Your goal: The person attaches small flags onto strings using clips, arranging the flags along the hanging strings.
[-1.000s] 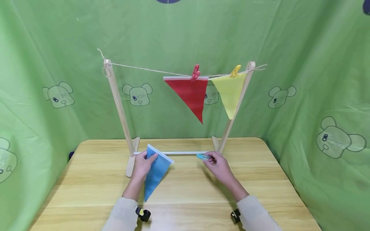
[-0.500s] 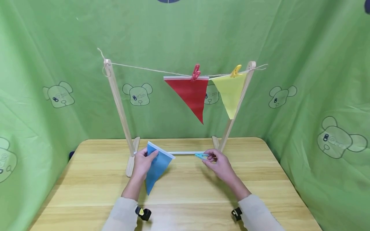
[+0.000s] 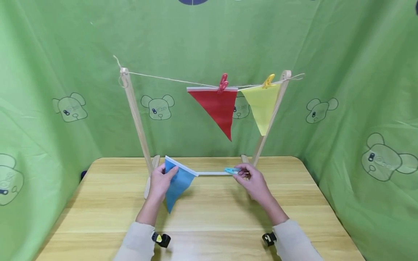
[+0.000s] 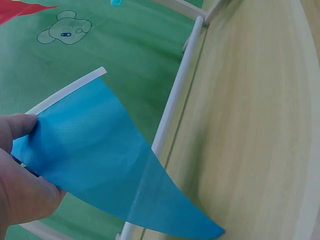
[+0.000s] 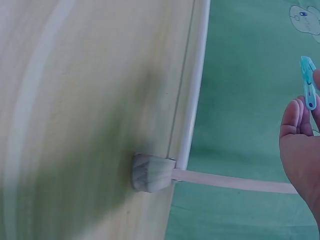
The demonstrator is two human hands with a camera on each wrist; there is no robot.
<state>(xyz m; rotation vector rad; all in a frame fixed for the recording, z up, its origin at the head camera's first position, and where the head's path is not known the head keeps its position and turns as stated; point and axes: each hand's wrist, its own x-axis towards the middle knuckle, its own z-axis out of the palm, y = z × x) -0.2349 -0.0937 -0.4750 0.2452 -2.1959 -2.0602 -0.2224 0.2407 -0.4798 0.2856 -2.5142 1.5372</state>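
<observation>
My left hand pinches a blue triangular flag near the upper left of its white-edged top, thumb on the front; the flag's point hangs down, as the left wrist view also shows. On the right, my right hand holds a light-blue clothespin between thumb and fingers, seen too in the right wrist view. Above both hands a string carries a red flag under a red clothespin and a yellow flag under a yellow clothespin.
Two wooden posts, the left post and the right post, hold the string's ends. A white rod joins them low down. The stand sits toward the back of the wooden table, before a green curtain.
Both hands have risen slightly, with the blue flag and the light-blue clothespin still held. The flag's tip has come up from the table side. The hung flags stay in place.
</observation>
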